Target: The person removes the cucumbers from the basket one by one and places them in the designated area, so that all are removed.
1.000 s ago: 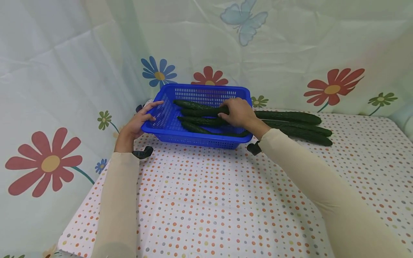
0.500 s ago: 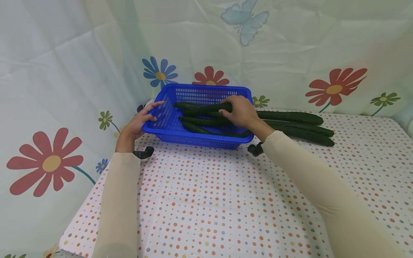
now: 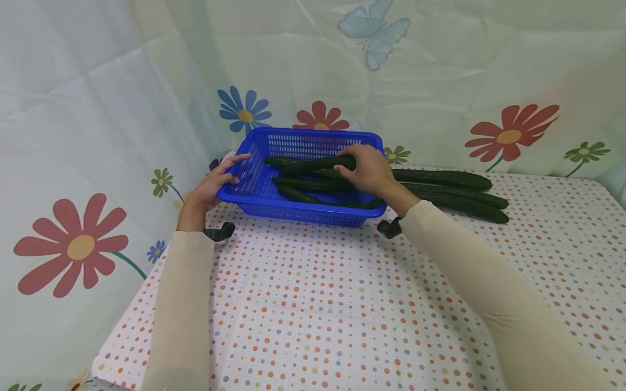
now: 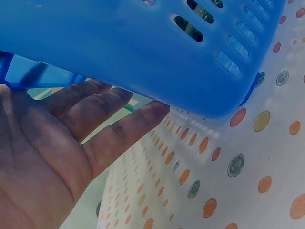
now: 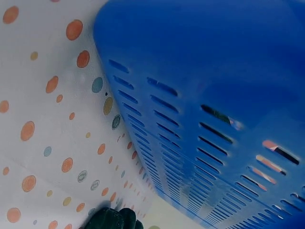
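Note:
A blue slotted plastic basket [image 3: 303,213] stands at the back of the table with several dark green cucumbers [image 3: 313,184] in it. At its left end my left hand [image 3: 207,187] holds the rim, thumb over the edge; in the left wrist view its other fingers [image 4: 126,129] lie along the outside wall. My right hand [image 3: 369,171] reaches over the right end and grips one cucumber [image 3: 318,164], thumb on the near side. This cucumber slants above the others, its right end raised. The right wrist view shows mostly the basket's slotted wall [image 5: 190,95], hiding the hand.
Several more cucumbers [image 3: 450,178] lie side by side on the table right of the basket, partly behind the right wrist. A white dotted cloth [image 3: 303,304] covers the table. A flowered curtain [image 3: 430,81] hangs close behind the basket and on the left.
My right hand has risen slightly, lifting the right end of its cucumber off the others. The left hand stays at the rim, and the view has shifted a little.

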`<state>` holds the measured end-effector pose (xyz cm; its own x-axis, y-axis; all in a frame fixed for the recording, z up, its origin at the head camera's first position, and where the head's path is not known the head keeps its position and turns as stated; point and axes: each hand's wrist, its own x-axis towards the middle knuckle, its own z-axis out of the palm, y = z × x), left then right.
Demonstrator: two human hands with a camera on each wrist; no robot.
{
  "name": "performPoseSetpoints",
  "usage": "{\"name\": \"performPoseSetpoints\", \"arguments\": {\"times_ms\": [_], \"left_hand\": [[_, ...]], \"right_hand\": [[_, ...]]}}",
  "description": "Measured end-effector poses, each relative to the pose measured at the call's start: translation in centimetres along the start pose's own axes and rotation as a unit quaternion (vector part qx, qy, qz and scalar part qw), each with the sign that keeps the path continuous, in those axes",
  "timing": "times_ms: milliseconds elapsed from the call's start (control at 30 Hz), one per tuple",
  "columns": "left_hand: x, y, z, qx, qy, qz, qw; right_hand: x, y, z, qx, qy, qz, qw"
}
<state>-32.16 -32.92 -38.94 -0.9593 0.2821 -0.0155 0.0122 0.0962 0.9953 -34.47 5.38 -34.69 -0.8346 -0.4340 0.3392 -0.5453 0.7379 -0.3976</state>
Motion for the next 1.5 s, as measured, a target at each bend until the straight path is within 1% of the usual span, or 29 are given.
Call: {"name": "performPoseSetpoints", "arguments": {"times_ms": [267,433,733,933,1233,1500], "left_hand": [[-0.1,0.1,-0.1,0.001,0.002,0.0,1.0],[-0.2,0.0,-0.2,0.002,0.007,-0.001,1.0],[-0.1,-0.1,-0.3,-0.004,-0.002,0.001,1.0],[0.0,-0.1,-0.3,-0.009,-0.003,0.001,1.0],[0.1,-0.1,0.0,-0.01,-0.01,0.006,0.9999],[-0.1,0.0,0.2,-0.01,-0.003,0.006,0.9999]], "right_hand": [[0.0,-0.1,0.1,0.003,-0.007,0.013,0.9999],[0.1,-0.2,0.1,0.004,-0.004,0.008,1.0],[-0.2,-0.1,0.2,0.026,0.023,0.002,0.9994],[-0.3,0.2,0.2,0.041,0.048,0.006,0.998],[-0.7,0.3,-0.2,0.068,0.071,0.01,0.9951],[-1.5,0.5,-0.4,0.094,0.088,0.005,0.9917]]}}
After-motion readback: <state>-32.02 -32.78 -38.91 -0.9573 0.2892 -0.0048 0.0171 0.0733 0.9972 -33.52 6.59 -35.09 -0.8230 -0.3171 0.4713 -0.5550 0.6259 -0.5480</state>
